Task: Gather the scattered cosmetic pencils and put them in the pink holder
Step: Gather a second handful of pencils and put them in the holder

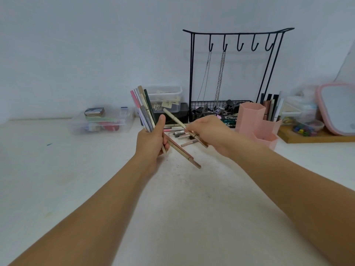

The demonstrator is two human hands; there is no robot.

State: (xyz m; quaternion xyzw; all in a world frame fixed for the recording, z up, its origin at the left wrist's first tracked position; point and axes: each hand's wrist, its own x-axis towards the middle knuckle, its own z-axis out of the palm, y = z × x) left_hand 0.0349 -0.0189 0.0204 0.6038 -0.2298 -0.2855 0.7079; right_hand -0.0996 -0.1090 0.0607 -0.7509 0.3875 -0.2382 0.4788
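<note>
My left hand (152, 140) grips a bundle of cosmetic pencils (143, 106) that fans upward, pink, grey, beige and dark green; lower ends stick out below the fist toward the table. My right hand (208, 131) pinches a single beige pencil (176, 119), slanted with its tip up and to the left near the bundle. Several loose pencils (177, 133) lie on the white table between and behind my hands. The pink holder (255, 121), made of hexagonal tubes, stands just right of my right hand; its tubes look empty from here.
A black wire jewellery stand (236, 73) with chains and a basket sits behind the holder. Clear plastic boxes (101, 120) stand at the left and centre back. A wooden tray (311, 138) with pens, beads and a pink mirror (338, 108) is at the right.
</note>
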